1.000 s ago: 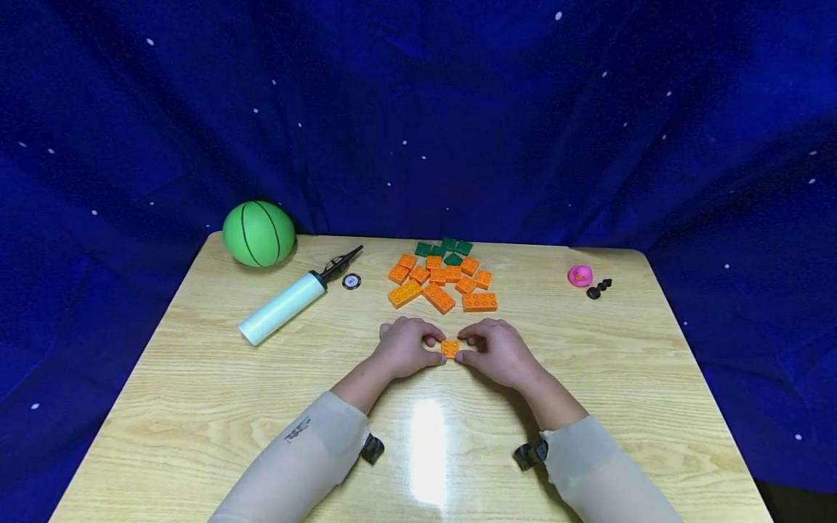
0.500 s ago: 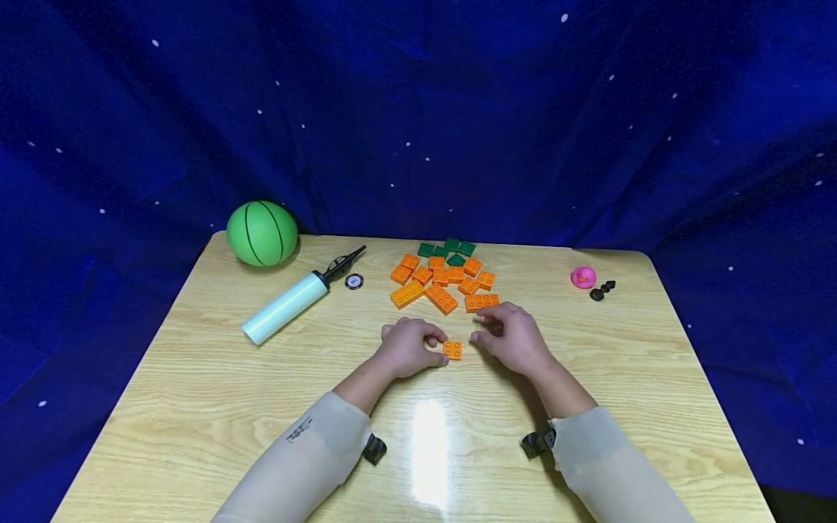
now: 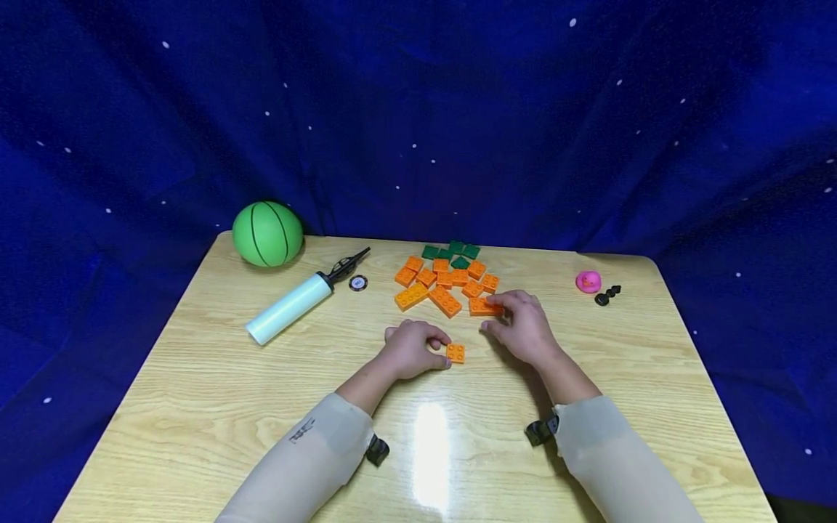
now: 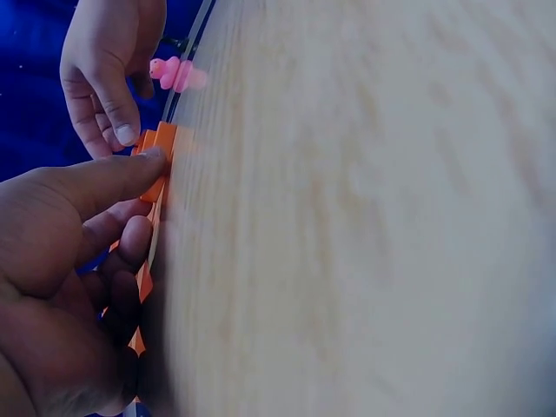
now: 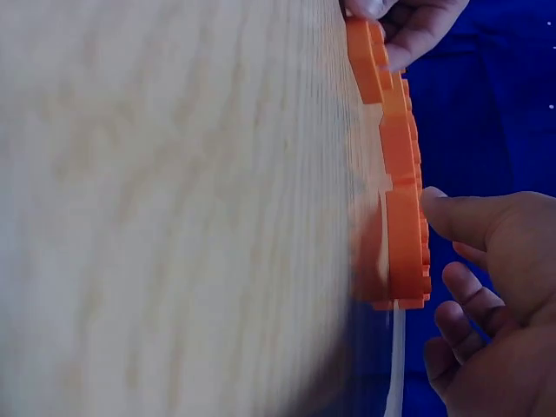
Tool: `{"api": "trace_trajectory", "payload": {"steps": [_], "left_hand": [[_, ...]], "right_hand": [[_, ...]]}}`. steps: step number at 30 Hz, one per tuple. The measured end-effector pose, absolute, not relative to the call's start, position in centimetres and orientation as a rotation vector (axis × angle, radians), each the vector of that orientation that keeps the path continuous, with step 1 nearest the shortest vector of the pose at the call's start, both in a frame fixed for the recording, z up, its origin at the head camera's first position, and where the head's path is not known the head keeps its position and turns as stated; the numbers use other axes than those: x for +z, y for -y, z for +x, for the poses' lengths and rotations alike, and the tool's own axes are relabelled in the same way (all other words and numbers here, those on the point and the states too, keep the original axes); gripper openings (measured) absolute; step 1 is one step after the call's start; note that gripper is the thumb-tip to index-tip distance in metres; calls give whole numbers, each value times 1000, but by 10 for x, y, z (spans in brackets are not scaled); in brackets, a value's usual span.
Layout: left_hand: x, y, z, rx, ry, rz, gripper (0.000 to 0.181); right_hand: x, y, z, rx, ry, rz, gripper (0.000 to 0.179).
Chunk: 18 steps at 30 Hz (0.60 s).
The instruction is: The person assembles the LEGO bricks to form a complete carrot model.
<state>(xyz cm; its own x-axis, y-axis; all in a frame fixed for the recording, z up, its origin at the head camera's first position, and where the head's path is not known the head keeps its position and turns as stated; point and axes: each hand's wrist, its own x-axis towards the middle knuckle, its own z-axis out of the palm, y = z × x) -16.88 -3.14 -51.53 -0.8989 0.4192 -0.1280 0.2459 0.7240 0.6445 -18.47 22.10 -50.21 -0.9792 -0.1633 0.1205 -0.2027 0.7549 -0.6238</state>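
In the head view my left hand [image 3: 413, 350] pinches a small square orange toy brick [image 3: 455, 354] by its left side, low at the table. The thumb lies along that brick in the left wrist view. My right hand [image 3: 522, 328] reaches over the right end of a long orange brick [image 3: 482, 307] at the front of the pile, thumb and fingers spread apart. Seen from the right wrist, the thumb is right beside the long brick [image 5: 404, 243] and the other fingers are loosely bent. More orange bricks [image 3: 445, 301] lie just behind, partly overlapping in view.
Flat green bricks [image 3: 461, 263] sit at the back of the pile. To the left are a hand pump [image 3: 290, 309], a poker chip [image 3: 357, 283] and a green ball [image 3: 268, 234]. A pink rubber duck [image 3: 588, 282] and a small black object [image 3: 603, 298] stand right.
My right hand has left the small square brick and moved forward and right to the long orange brick. The left hand stays at the small brick. The view has shifted slightly.
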Motion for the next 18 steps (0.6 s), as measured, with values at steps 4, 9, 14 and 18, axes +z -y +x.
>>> {"api": "trace_trajectory", "payload": {"steps": [4,9,14,18], "left_hand": [[-516,32,-169,947,-2658,523,31],[-516,32,-170,950,-2649,516,30],[-516,32,-170,957,-2650,513,29],[-516,32,-170,961,-2649,516,30]], "right_hand": [[-504,-223,-191,1037,2884,308,44],[-506,-226,-200,1010,2876,351,46],[-508,-228,-206,1015,2906,341,46],[-509,-230,-210,1021,2941,334,46]]}}
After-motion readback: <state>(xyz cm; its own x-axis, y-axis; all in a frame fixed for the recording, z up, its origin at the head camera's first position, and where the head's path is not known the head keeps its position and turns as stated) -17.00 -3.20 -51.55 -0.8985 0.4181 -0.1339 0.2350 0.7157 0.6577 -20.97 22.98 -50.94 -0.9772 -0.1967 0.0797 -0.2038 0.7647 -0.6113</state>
